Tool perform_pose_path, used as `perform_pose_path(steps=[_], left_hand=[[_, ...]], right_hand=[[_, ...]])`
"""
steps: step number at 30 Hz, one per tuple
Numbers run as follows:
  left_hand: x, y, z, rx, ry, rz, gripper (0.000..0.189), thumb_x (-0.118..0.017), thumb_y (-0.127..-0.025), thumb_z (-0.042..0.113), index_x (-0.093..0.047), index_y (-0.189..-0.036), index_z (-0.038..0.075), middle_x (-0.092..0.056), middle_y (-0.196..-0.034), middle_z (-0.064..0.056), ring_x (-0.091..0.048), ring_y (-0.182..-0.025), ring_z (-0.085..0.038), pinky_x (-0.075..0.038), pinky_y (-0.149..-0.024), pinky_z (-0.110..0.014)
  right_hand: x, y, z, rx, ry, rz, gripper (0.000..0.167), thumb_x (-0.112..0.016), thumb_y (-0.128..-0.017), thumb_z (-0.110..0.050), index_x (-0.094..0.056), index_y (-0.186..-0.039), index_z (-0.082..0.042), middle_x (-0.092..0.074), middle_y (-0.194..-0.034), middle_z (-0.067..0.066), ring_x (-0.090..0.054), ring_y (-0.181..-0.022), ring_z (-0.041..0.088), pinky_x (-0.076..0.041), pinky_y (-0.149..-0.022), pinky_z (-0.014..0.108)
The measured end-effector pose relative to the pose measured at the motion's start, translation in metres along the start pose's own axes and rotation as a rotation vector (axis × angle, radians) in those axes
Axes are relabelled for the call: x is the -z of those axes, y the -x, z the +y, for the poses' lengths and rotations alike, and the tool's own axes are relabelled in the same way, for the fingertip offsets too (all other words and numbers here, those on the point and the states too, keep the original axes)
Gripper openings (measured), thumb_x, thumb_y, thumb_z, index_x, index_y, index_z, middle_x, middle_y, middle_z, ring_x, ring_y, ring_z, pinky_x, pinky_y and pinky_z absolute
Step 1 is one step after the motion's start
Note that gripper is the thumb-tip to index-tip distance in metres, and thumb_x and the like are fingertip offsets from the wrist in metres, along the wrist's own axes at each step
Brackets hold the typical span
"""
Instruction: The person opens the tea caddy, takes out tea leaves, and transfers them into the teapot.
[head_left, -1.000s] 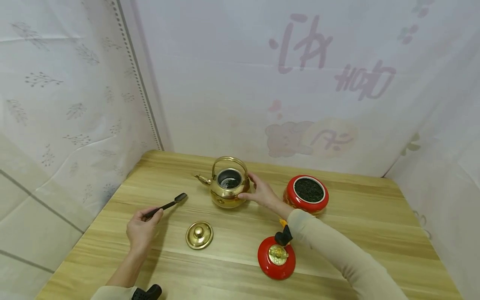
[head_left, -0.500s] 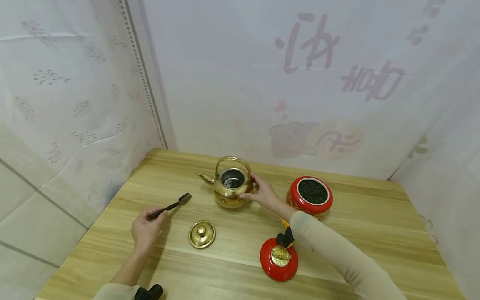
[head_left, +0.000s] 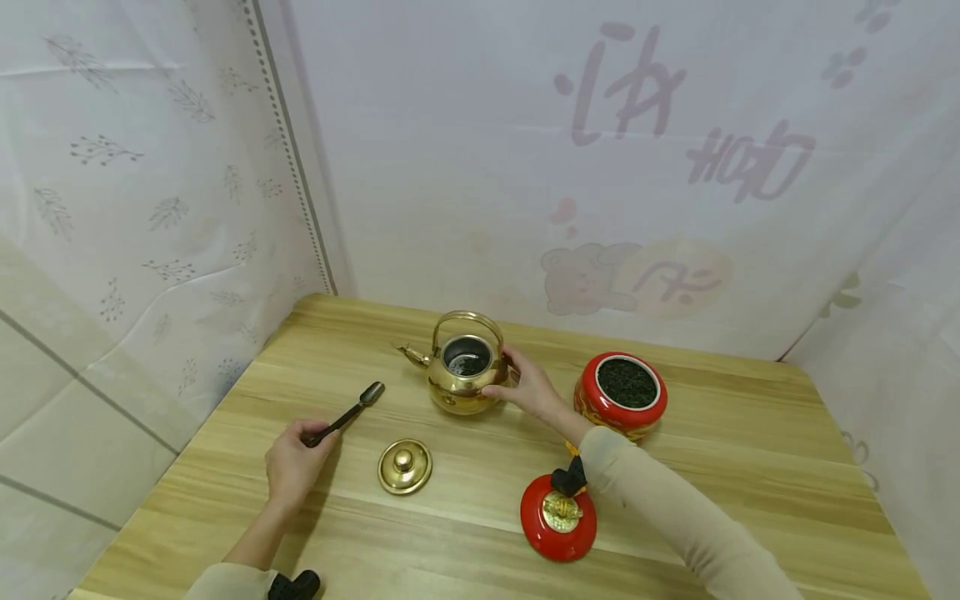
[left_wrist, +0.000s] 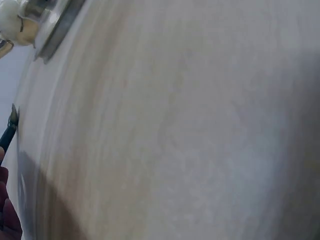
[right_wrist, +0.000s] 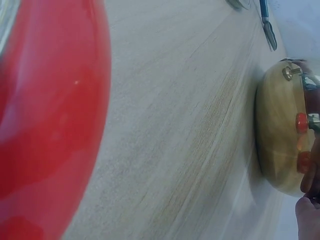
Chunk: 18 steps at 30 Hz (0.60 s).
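Note:
In the head view my left hand [head_left: 295, 467] pinches a dark tea scoop [head_left: 347, 413], its bowl pointing up and right over the table. At the back my right hand [head_left: 528, 387] grips the side of a shiny gold teapot [head_left: 459, 392], thumb in front and fingers behind. The teapot has no lid on; some dark leaves show inside, and its spout points left. Its gold lid [head_left: 404, 467] lies knob up between my hands. In the right wrist view the teapot's wall [right_wrist: 277, 135] stands beside my fingertips [right_wrist: 307, 215].
A red jar [head_left: 621, 398] full of dark tea leaves stands open to the right, near my right forearm. Its red lid [head_left: 557, 533] with a gold knob lies in front, under that forearm's inner side. Curtains enclose the wooden table [head_left: 465, 542] at the back and sides.
The tea scoop's handle end has dropped and tilted more steeply in my left hand. My right hand stays at the teapot. The head view has shifted slightly left.

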<state>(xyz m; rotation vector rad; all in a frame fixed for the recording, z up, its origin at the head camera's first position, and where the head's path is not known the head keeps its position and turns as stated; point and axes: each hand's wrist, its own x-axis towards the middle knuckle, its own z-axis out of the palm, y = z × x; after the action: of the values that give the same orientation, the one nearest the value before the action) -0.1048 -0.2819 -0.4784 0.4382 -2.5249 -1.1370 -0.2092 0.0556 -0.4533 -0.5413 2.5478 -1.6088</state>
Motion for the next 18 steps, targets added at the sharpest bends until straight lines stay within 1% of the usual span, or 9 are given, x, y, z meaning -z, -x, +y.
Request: perform_pose_path(steps=[2, 4, 7, 12, 18], left_hand=[[-0.0005, 0.0001, -0.0017, -0.010, -0.028, -0.005, 0.017, -0.074, -0.079, 0.013, -0.068, -0.091, 0.002, -0.070, -0.084, -0.014, -0.058, -0.071, -0.013, -0.040, -0.060, -0.025], [-0.0008, 0.0001, -0.0034, -0.017, -0.048, -0.012, 0.017, -0.074, -0.079, 0.014, -0.068, -0.090, 0.003, -0.069, -0.082, -0.013, -0.058, -0.070, -0.017, -0.039, -0.060, -0.027], [-0.0014, 0.0000, -0.0052, -0.034, -0.069, -0.014, 0.016, -0.074, -0.078, 0.014, -0.068, -0.089, 0.004, -0.069, -0.080, -0.012, -0.058, -0.070, -0.021, -0.038, -0.059, -0.029], [-0.0017, -0.0001, -0.0073, -0.063, -0.085, -0.017, 0.015, -0.074, -0.077, 0.013, -0.068, -0.087, 0.003, -0.069, -0.082, -0.014, -0.060, -0.073, -0.026, -0.038, -0.059, -0.031], [-0.0021, -0.0006, -0.0071, -0.069, -0.100, -0.026, 0.016, -0.074, -0.077, 0.012, -0.068, -0.088, 0.002, -0.068, -0.084, -0.015, -0.062, -0.077, -0.030, -0.041, -0.061, -0.035]], right_hand=[[-0.0006, -0.0002, 0.0017, -0.002, -0.014, 0.003, 0.081, -0.077, -0.077, -0.014, -0.033, -0.144, 0.001, -0.041, -0.144, 0.017, -0.036, -0.135, 0.029, -0.032, -0.108, 0.041], [-0.0009, 0.0002, 0.0030, -0.002, -0.027, 0.003, 0.082, -0.078, -0.077, -0.013, -0.032, -0.144, 0.000, -0.041, -0.144, 0.017, -0.035, -0.135, 0.029, -0.031, -0.109, 0.041], [-0.0011, 0.0004, 0.0043, 0.000, -0.036, 0.006, 0.082, -0.078, -0.077, -0.013, -0.032, -0.144, 0.001, -0.040, -0.145, 0.017, -0.034, -0.136, 0.029, -0.031, -0.109, 0.041], [-0.0015, 0.0009, 0.0045, -0.004, -0.041, 0.012, 0.083, -0.077, -0.077, -0.014, -0.031, -0.144, 0.002, -0.040, -0.145, 0.018, -0.035, -0.135, 0.030, -0.032, -0.108, 0.041], [-0.0012, 0.0016, 0.0032, 0.003, -0.070, 0.006, 0.081, -0.076, -0.078, -0.012, -0.031, -0.144, 0.001, -0.039, -0.144, 0.021, -0.034, -0.135, 0.032, -0.031, -0.109, 0.044]])
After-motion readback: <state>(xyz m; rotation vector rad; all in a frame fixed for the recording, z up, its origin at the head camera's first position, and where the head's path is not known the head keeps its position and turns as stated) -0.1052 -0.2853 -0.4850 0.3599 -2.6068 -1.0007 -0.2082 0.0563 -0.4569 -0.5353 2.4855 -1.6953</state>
